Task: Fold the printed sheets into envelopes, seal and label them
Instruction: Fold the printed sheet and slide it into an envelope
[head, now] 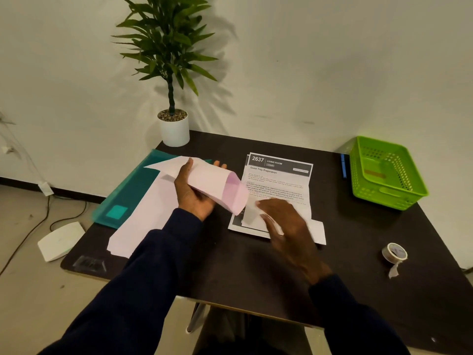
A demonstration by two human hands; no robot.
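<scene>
Left hand [194, 193] grips pink envelope [217, 185], thumb over its upper edge, held above table [256, 272]. Right hand [286, 226] lies on near corner of printed sheet [279, 185], which is on the table; blurred, pinch or press unclear. Risk: a skewed fold could jam at the envelope mouth and crumple.

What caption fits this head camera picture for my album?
Left hand holds a pink envelope while the right hand is over a printed sheet.

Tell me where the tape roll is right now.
Head view: the tape roll lies on the table's near right part, to the right of the right hand and nearer the person than the green basket.
</scene>
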